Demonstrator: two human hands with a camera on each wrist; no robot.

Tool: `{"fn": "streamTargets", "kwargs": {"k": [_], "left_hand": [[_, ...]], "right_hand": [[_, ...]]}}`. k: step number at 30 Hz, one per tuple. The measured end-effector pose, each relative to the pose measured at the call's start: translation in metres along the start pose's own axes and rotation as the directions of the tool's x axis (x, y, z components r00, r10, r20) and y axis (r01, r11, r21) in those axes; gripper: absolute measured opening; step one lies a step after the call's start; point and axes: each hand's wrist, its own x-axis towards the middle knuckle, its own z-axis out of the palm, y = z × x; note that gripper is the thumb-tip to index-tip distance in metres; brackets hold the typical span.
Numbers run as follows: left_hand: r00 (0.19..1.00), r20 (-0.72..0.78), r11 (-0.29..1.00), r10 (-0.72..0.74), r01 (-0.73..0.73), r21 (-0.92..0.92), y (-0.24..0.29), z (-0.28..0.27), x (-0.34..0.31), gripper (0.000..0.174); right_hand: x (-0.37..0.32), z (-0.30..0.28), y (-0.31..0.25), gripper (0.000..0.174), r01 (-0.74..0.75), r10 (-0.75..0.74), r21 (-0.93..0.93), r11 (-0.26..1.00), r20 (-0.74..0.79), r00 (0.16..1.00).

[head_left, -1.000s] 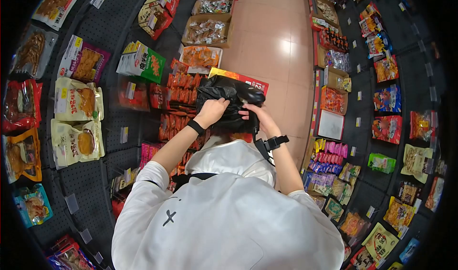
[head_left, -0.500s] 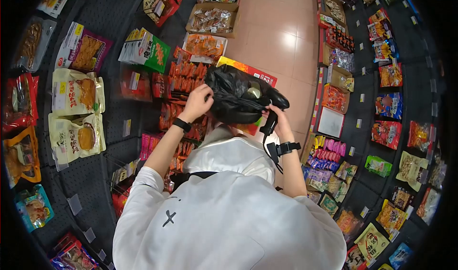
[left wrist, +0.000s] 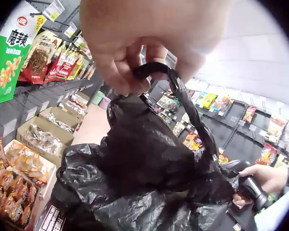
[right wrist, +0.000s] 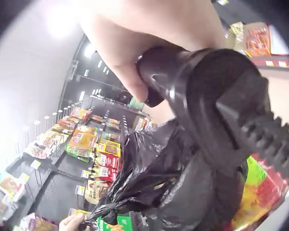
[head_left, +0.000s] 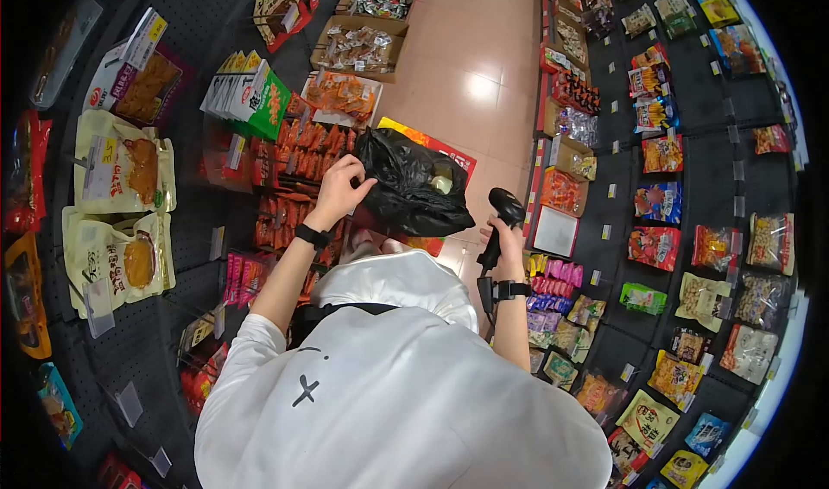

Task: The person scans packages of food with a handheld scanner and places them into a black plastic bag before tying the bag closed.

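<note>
A black plastic bag [head_left: 410, 191] hangs between the two hands, its mouth partly open, with a pale round item [head_left: 441, 184] showing in it. My left hand [head_left: 339, 193] is at the bag's left side; in the left wrist view the left hand [left wrist: 154, 41] grips a twisted handle loop [left wrist: 201, 127] with curled fingers. On the bag's right, my right hand [head_left: 509, 254] is wrapped round a black handheld device [head_left: 506, 206] with a rounded head. The device [right wrist: 216, 91] hides part of the bag [right wrist: 183, 192] in the right wrist view. Whether the right fingers also touch the bag, I cannot tell.
Packaged snacks hang on the dark left shelving [head_left: 194, 35], beside open cartons [head_left: 358, 48] of small packets. Right of the tiled aisle floor [head_left: 466, 48] stand more shelves of snacks [head_left: 654, 200]. A red and yellow box [head_left: 458, 156] lies beyond the bag.
My right hand has moved right and away from the bag's middle, with the device now upright. The bag's mouth has spread, while my left hand has shifted left.
</note>
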Motion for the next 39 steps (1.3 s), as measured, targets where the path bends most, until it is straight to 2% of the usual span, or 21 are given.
{"fn": "streamTargets", "kwargs": {"k": [1,3,5,7,9,10,11,13,17,19,20,23,25,27,30,32,33,34,36,39], "left_hand": [[1.0,-0.006,1.0,-0.001,0.001,-0.007,0.002,-0.001,-0.001,0.023],[0.999,0.019,0.998,0.038,-0.037,-0.052,0.006,-0.001,-0.004,0.022],[0.998,0.018,0.997,0.057,-0.056,-0.058,0.005,0.002,-0.008,0.022],[0.995,0.023,0.993,0.1,-0.098,-0.066,0.007,0.002,-0.01,0.022],[0.995,0.015,0.991,0.101,-0.1,-0.088,0.008,0.002,-0.011,0.022],[0.995,0.01,0.99,0.101,-0.1,-0.098,0.008,0.002,-0.012,0.022],[0.995,0.005,0.989,0.101,-0.099,-0.108,0.008,0.001,-0.012,0.022],[0.995,0.003,0.988,0.099,-0.098,-0.116,0.005,-0.002,-0.014,0.021],[0.999,-0.027,0.99,0.03,-0.034,-0.136,0.002,-0.006,-0.019,0.019],[0.998,-0.059,0.997,-0.015,0.011,-0.073,-0.002,-0.01,-0.021,0.015],[0.997,-0.076,0.999,-0.004,0.0,-0.047,-0.004,-0.012,-0.021,0.014],[0.997,-0.075,1.0,0.026,-0.026,0.006,-0.017,-0.016,-0.025,0.018],[0.996,-0.084,0.999,0.033,-0.03,0.043,-0.02,-0.02,-0.026,0.019],[0.997,-0.075,0.996,0.015,-0.009,0.086,-0.025,-0.025,-0.027,0.02],[0.995,-0.095,0.994,0.029,-0.019,0.11,-0.031,-0.034,-0.026,0.019],[0.994,-0.107,0.995,0.028,-0.017,0.097,-0.042,-0.035,-0.025,0.019],[0.994,-0.109,0.996,0.012,-0.002,0.092,-0.041,-0.037,-0.022,0.02],[0.994,-0.112,0.996,0.01,0.001,0.094,-0.039,-0.038,-0.02,0.02],[0.989,-0.074,0.99,-0.127,0.123,-0.067,-0.037,-0.04,-0.016,0.021],[0.99,-0.123,0.996,-0.069,0.061,-0.067,-0.04,-0.036,-0.01,0.023]], "right_hand": [[-0.006,0.006,-0.009,0.026,0.026,-0.03,-0.079,0.997,-0.044,0.999],[0.001,0.014,-0.015,0.028,0.093,-0.085,-0.08,0.992,0.094,0.992],[0.0,0.044,-0.029,0.028,0.091,-0.086,-0.013,0.996,0.235,0.968],[0.01,0.073,-0.034,0.029,0.154,-0.095,-0.158,0.975,0.331,0.939],[0.034,0.1,-0.019,0.031,0.158,-0.064,-0.213,0.964,0.39,0.919],[0.036,0.116,-0.019,0.035,0.133,0.008,-0.359,0.924,0.365,0.931],[0.036,0.131,-0.016,0.039,0.189,-0.018,-0.395,0.899,0.398,0.917],[0.037,0.149,-0.003,0.039,0.119,0.057,-0.359,0.926,0.443,0.895],[0.037,0.158,0.005,0.036,0.091,0.042,-0.273,0.958,0.447,0.894],[0.025,0.153,-0.02,0.03,0.086,-0.03,-0.152,0.985,0.337,0.941],[0.032,0.144,-0.025,0.027,0.049,-0.014,-0.094,0.994,0.341,0.94],[0.03,0.124,-0.057,0.024,0.121,-0.096,-0.074,0.99,0.277,0.956],[0.036,0.109,-0.067,0.024,0.207,-0.183,-0.082,0.975,0.233,0.955],[0.052,0.089,-0.069,0.024,0.141,-0.113,-0.086,0.986,0.271,0.956],[0.063,0.074,-0.069,0.022,0.16,-0.125,-0.121,0.98,0.258,0.958],[0.066,0.07,-0.071,0.022,0.138,-0.064,-0.298,0.944,0.246,0.967],[0.062,0.073,-0.072,0.022,0.139,-0.064,-0.298,0.944,0.248,0.967],[0.059,0.078,-0.072,0.023,0.164,-0.1,-0.27,0.949,0.237,0.966],[0.052,0.087,-0.075,0.022,0.23,-0.178,-0.202,0.952,0.245,0.953],[0.045,0.094,-0.083,0.019,0.292,-0.232,-0.246,0.924,0.245,0.941]]}}
